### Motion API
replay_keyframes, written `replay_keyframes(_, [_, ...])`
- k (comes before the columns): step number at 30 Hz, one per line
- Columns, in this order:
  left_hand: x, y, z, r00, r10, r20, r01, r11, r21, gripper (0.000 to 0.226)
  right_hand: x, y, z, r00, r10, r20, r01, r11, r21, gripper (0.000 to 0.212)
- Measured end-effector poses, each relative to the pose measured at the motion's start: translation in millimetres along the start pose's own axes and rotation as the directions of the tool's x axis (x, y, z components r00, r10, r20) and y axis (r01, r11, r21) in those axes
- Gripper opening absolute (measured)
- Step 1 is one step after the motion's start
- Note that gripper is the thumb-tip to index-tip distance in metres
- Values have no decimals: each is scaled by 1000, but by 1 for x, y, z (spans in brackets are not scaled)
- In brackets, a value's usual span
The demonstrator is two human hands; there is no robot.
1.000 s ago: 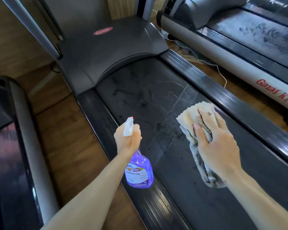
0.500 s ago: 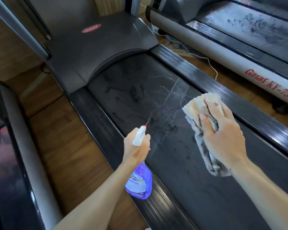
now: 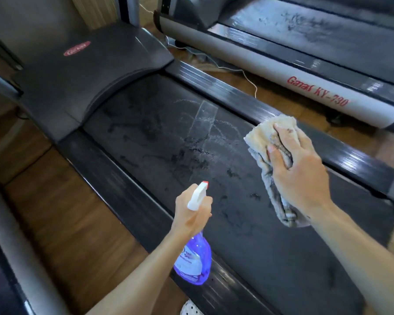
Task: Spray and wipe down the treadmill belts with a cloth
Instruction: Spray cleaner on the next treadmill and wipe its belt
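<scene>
Over the near side rail, the left hand is wrapped around a purple plastic spray bottle, its white nozzle aimed at the wet, streaked black treadmill belt. Further right, the right hand clutches a crumpled, grimy beige cloth over the belt's far edge.

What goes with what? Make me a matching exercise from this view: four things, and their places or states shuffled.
Things:
1. spray bottle
2. cloth
3. treadmill belt
4. red oval logo

Places or states:
A. on the dark motor cover
B. bunched under the right hand
C. gripped in the left hand, nozzle toward the belt
D. speckled with wet spray marks

Pairs: 1-C, 2-B, 3-D, 4-A
</scene>
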State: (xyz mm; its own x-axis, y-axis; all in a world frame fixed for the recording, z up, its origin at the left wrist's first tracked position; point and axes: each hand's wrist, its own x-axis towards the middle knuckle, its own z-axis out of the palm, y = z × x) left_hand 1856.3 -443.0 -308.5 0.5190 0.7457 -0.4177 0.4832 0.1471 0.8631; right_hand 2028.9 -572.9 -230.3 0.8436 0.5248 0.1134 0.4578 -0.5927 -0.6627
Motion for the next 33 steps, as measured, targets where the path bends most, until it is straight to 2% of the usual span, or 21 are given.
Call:
replay_keyframes(9, [-34,17,96,988,115,104,-120,992,37,21,-53,90,-73,990,137,-46,-138,990,-28,47])
replay_keyframes(11, [-44,18,118,986,111,125,-119,991,57,15,-66,112,-92,983,178,-51,-179,983,-25,47])
replay_keyframes(19, [-97,-1,198,960,70,272,-105,988,116,9,-122,187,-163,948,286,-142,-296,953,-59,48])
replay_keyframes(24, [-132,-19,233,942,34,334,-92,983,160,10,-151,217,-186,932,342,-123,-354,930,-100,47])
replay_keyframes(30, [-163,-61,240,933,-31,360,-85,949,303,10,-170,230,-196,928,353,-118,-364,926,-96,48])
replay_keyframes(33, [-171,-75,230,943,-75,323,-17,962,272,13,-172,229,-192,933,349,-90,-357,929,-103,47])
